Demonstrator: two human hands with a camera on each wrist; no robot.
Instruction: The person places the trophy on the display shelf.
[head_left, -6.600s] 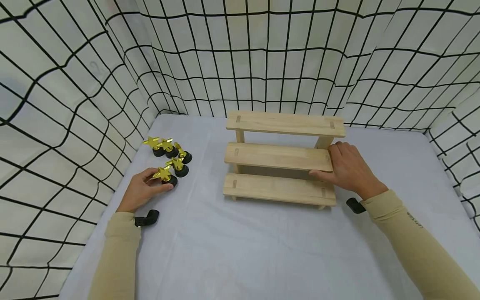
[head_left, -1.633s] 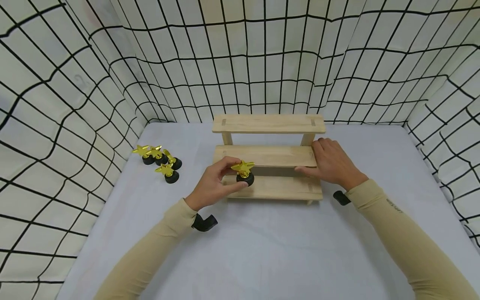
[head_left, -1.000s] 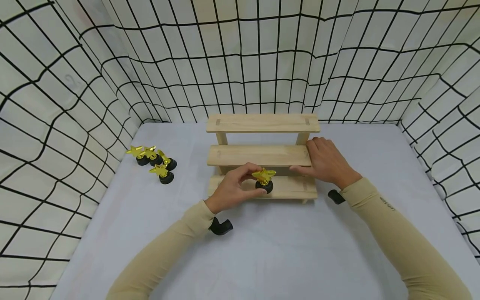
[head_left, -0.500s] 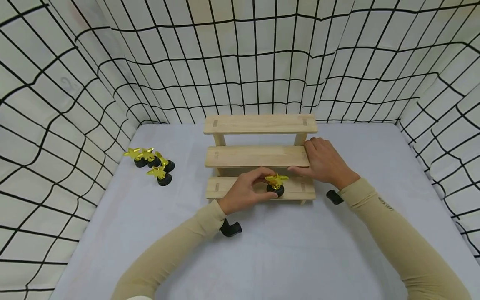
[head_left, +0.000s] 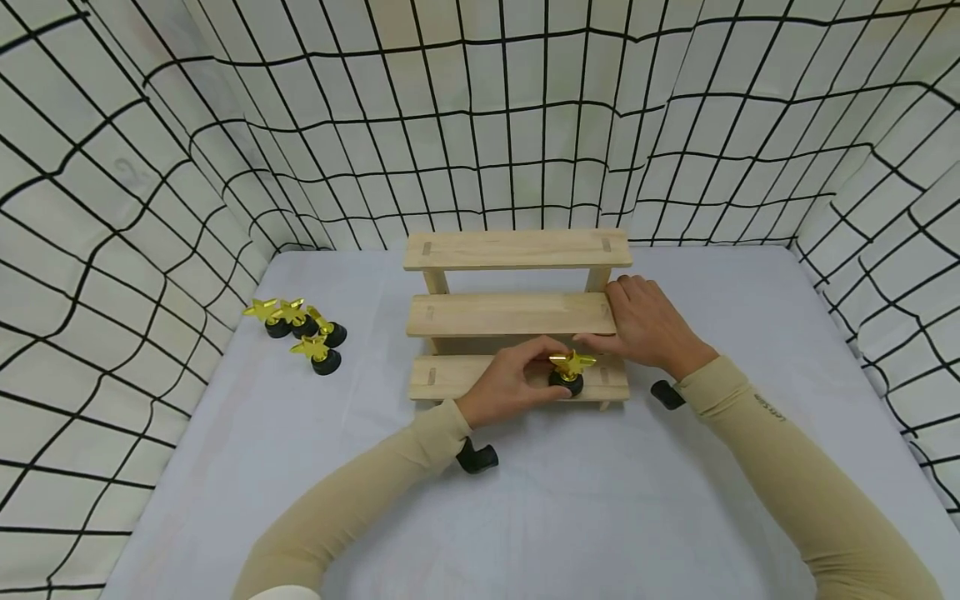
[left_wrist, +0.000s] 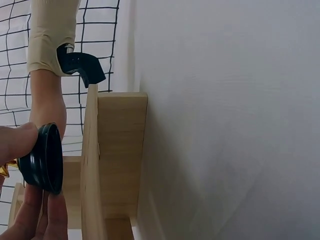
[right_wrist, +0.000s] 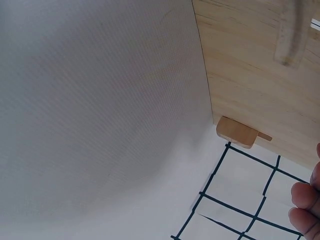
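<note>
My left hand holds a small star trophy, a gold star on a round black base, between thumb and fingers. It is over the right part of the lowest board of a three-step wooden display shelf. In the left wrist view the hollow underside of the black base shows, tilted beside the board's edge. My right hand grips the right end of the middle board, thumb along its front. Only a few right fingertips appear at the edge of the right wrist view.
Several more star trophies stand in a cluster on the white-covered table, left of the shelf. A black grid net over white sheeting rises behind and at both sides. Black camera mounts stick out from the wrists.
My left hand has lifted one trophy from the cluster and carried it right to the lowest board, most recently shifting further right. My right hand keeps its grip on the shelf.
</note>
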